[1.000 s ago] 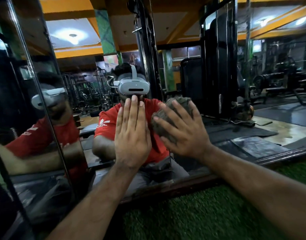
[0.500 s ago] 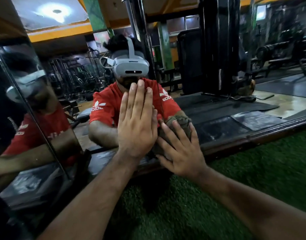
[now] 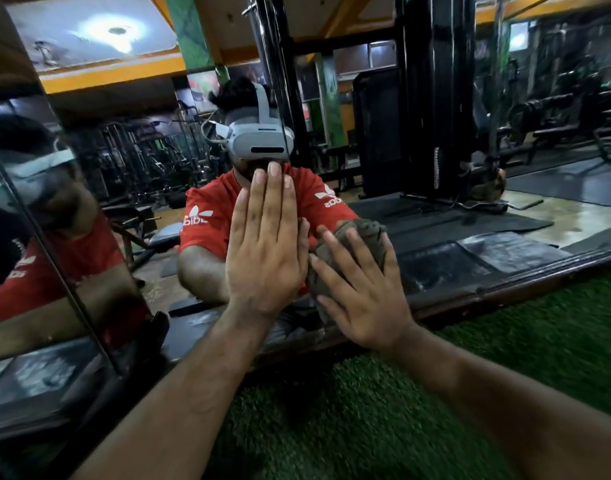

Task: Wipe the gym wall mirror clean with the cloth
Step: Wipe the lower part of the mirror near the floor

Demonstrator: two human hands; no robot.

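1. Currently, the cloth (image 3: 349, 251) is pressed against the mirror (image 3: 470, 216) by the right hand (image 3: 363, 292); the fingers are spread and straight over the bunched fabric, so it is held by pressure alone and not gripped.
2. The cloth is located low on the glass, just above the wooden bottom frame (image 3: 505, 289), beside the left hand (image 3: 266, 244).
3. The left hand is laid flat on the mirror with fingers straight and together; nothing is held by it.
4. Risk: the cloth could be dropped onto the green turf (image 3: 366, 410) if palm pressure is relaxed, since no finger is curled round it.
5. Risk: fresh smears are likely to be left by the bare left palm where it bears on the glass; that patch would need wiping again.
6. Risk: the wad is bunched, so only a small face is judged to contact the glass, and streaks may be left between passes.
7. Risk: the cloth may snag on the frame edge if strokes are carried too low.
8. Risk: the adjoining side panel (image 3: 55, 237) at the left may be missed.
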